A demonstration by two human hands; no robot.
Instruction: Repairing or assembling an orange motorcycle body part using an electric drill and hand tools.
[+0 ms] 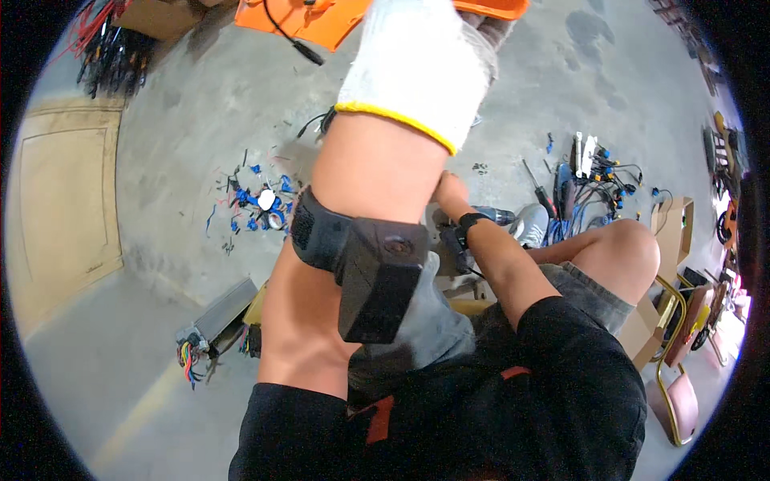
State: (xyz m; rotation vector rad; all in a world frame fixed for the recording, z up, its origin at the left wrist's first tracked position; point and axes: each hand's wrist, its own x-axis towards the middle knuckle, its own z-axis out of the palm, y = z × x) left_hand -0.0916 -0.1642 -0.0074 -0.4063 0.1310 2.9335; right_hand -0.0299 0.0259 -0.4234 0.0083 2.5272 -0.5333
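Note:
My left hand, in a white knit glove (pixel 417 64) with a yellow cuff, stretches far forward to the top edge of the view. Its fingers do not show. An orange plastic piece (pixel 309 26) lies beside it, with a black cable (pixel 303 50) ending in a plug. A dark box-shaped device (pixel 383 276) is strapped around my left forearm. My right hand (pixel 451 191) is low near my knees, partly covered by the left forearm, with a black band (pixel 471 220) at its wrist. Close by is a blue-and-black tool (pixel 496 216), perhaps a drill. The right fingers are hidden.
Blue connector scraps and wire bits (pixel 261 200) litter the concrete floor at left. A screwdriver (pixel 541 191) and bundled cables (pixel 597 196) lie at right. A grey metal box with coloured wires (pixel 218 319) stands lower left. A cardboard box (pixel 672 224) and a chair (pixel 682 407) are far right.

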